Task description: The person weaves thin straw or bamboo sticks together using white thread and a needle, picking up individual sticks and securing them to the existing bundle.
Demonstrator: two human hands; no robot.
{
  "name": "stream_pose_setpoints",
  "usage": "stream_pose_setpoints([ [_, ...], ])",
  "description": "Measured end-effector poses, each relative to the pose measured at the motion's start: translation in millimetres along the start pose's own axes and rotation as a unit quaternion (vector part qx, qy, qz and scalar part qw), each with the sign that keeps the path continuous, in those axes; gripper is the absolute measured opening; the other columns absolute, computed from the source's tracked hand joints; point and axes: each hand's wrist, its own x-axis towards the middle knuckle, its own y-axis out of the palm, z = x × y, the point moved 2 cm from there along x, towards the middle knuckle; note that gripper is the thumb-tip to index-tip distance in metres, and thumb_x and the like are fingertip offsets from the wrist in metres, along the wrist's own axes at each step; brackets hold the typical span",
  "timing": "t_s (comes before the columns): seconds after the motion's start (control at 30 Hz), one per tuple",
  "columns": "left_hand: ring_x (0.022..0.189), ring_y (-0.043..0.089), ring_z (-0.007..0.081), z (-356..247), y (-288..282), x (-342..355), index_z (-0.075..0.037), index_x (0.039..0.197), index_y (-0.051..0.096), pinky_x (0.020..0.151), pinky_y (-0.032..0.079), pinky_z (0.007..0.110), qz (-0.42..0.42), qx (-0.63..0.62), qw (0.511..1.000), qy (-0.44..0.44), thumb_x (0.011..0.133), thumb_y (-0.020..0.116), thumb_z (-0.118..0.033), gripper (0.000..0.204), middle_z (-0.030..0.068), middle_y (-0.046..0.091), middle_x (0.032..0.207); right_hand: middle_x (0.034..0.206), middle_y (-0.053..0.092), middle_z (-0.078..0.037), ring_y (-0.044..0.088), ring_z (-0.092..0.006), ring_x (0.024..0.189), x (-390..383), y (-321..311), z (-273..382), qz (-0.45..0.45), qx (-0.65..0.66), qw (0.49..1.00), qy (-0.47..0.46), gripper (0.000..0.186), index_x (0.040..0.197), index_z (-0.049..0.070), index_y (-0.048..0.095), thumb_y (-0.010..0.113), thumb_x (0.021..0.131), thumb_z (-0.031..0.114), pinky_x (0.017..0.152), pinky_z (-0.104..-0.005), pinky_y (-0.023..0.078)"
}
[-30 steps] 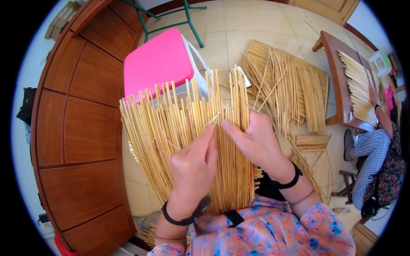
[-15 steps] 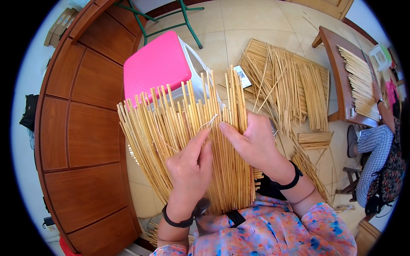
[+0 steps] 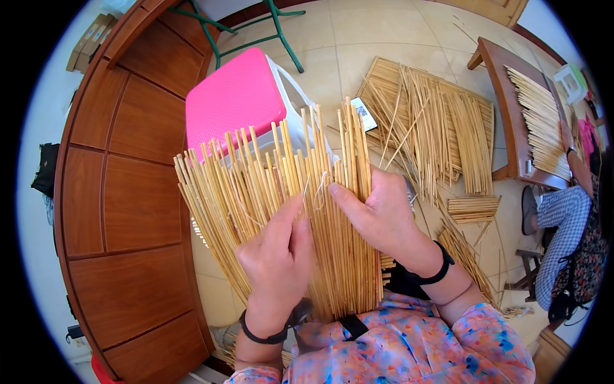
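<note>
A mat of straw-coloured reed stalks (image 3: 345, 269) spans my lap, its uneven ends pointing away from me. My right hand (image 3: 387, 211) grips the mat at its right side, the thumb pressed on the front and the fingers behind, out of sight. Over the middle stalks my left hand (image 3: 275, 259) is closed in a pinch, with a thin pale strand rising from its fingertips. A small loop of white thread (image 3: 320, 192) lies between the two hands, close to my right thumb tip. Another thread (image 3: 240, 198) hangs loosely across the stalks on the left.
Just beyond the mat stands a stool with a pink seat (image 3: 233, 96). Loose reeds (image 3: 441, 128) lie heaped on the floor to the right. Wooden panelling (image 3: 141, 217) runs along my left. At the far right a person sits by a wooden table (image 3: 511, 115) holding more reeds.
My left hand has drawn slightly left and down, away from my right thumb. The white thread between the hands now hangs in a looser loop. My right hand keeps its place.
</note>
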Motion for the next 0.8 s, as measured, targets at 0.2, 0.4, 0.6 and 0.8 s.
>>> stream_pose_setpoints([
  [0.2, 0.052, 0.061, 0.0258, 5.0, 6.5, 4.5, -0.004, 0.105, 0.066, 0.047, 0.048, 0.033, 0.039, 0.039, 0.995, 0.080, 0.078, 0.069, -0.002, 0.026, 0.0139, 0.066, 0.073, 0.069, 0.062, -0.023, 0.062, -0.0388, 0.065, -0.5, 0.0, 1.3, 0.002, 0.003, 1.000, 0.006, 0.026, 0.096, -0.002, 0.063, 0.062, 0.081, 0.020, 0.059, -0.0405, 0.050],
  [0.4, 0.051, 0.060, 0.0259, 2.2, 1.4, 1.4, -0.004, 0.105, 0.066, 0.046, 0.047, 0.033, 0.014, 0.001, 0.998, 0.066, 0.078, 0.069, -0.002, 0.027, 0.0134, 0.066, 0.072, 0.071, 0.063, -0.022, 0.063, -0.0376, 0.066, -2.0, -1.6, 2.5, -0.004, 0.006, 1.000, 0.004, 0.026, 0.096, -0.002, 0.063, 0.063, 0.081, 0.020, 0.060, -0.0390, 0.050],
  [0.6, 0.051, 0.060, 0.0250, 5.1, 3.0, 0.0, -0.003, 0.106, 0.066, 0.046, 0.046, 0.033, 0.017, 0.018, 0.996, 0.082, 0.078, 0.069, -0.002, 0.028, 0.0129, 0.066, 0.072, 0.072, 0.064, -0.020, 0.064, -0.0353, 0.065, -3.7, -1.4, 0.7, 0.004, 0.022, 1.000, 0.019, 0.025, 0.096, -0.002, 0.064, 0.064, 0.082, 0.019, 0.060, -0.0373, 0.050],
  [0.8, 0.050, 0.060, 0.0249, 4.6, 5.3, 1.2, -0.004, 0.105, 0.066, 0.045, 0.046, 0.033, 0.019, 0.031, 0.996, 0.080, 0.078, 0.069, -0.002, 0.027, 0.0124, 0.065, 0.071, 0.073, 0.064, -0.020, 0.064, -0.0347, 0.065, -4.3, -2.8, 4.3, 0.009, 0.018, 1.000, 0.009, 0.024, 0.098, -0.001, 0.064, 0.064, 0.082, 0.018, 0.060, -0.0367, 0.050],
])
